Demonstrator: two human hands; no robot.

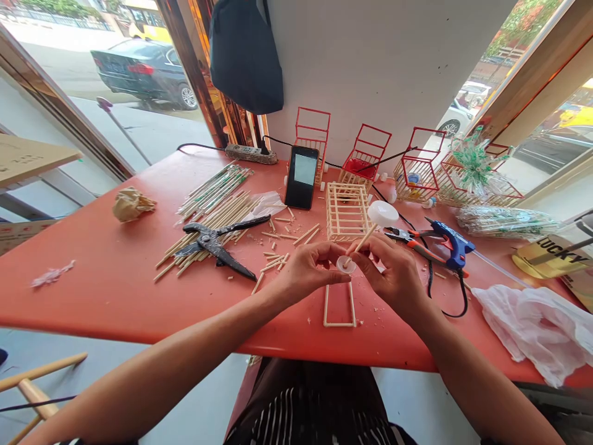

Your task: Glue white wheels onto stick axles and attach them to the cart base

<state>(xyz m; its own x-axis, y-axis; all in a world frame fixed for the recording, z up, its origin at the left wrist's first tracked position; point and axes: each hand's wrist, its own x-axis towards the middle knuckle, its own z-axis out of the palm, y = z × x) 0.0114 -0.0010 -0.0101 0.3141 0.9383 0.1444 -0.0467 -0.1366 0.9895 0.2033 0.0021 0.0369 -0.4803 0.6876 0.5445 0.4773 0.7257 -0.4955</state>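
Already has a slim rectangular frame of pale wooden sticks (340,325) joined along its near end and both long sides, lying flat near the front edge of the glossy red table (115,266); far end hidden by the hands. Just beyond and above it, holds a small round translucent white plastic disc (345,266) in the left hand (309,266), thumb and fingers drawn close and clamped on its rim. Pinches a thin pale wooden stick (368,235) in the right hand (388,266), thumb and forefinger together around it, lower end at the disc's middle; cannot tell whether passing through or only touching. Seems partway along this small joint, with nothing yet let go. Farther on, shows a boxy slatted cage of pale wooden sticks (329,213) built and standing, lacking any red bars. Leaves unused, as far as can be judged, many long pale wooden rods (222,216) bundled left of centre, plus a scatter of short wooden offcuts (273,256). Farthest back, displays carts of pale slats and red bars (359,170), apparently complete, lined up near the wall.
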